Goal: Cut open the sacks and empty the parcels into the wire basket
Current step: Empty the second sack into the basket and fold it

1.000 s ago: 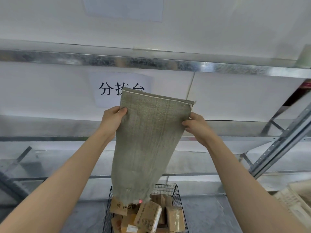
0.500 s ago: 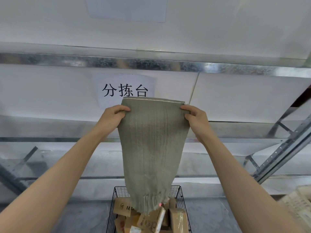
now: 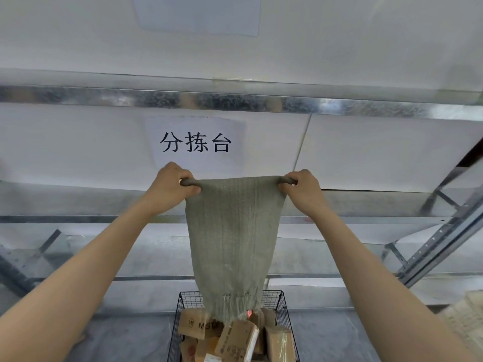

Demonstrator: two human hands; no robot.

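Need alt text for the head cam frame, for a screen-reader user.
The left hand and right hand grip the rolled top edge of a limp grey-green woven sack, its frayed open end hanging over a black wire basket piled with cardboard parcels. Behind are a metal rack and a paper sign with printed characters.

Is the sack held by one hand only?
No, the left hand and right hand each grip a top corner of the sack.

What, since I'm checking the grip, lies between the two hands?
The woven sack: its rolled top edge runs straight from the left hand to the right hand, both gripping it, in the head view.
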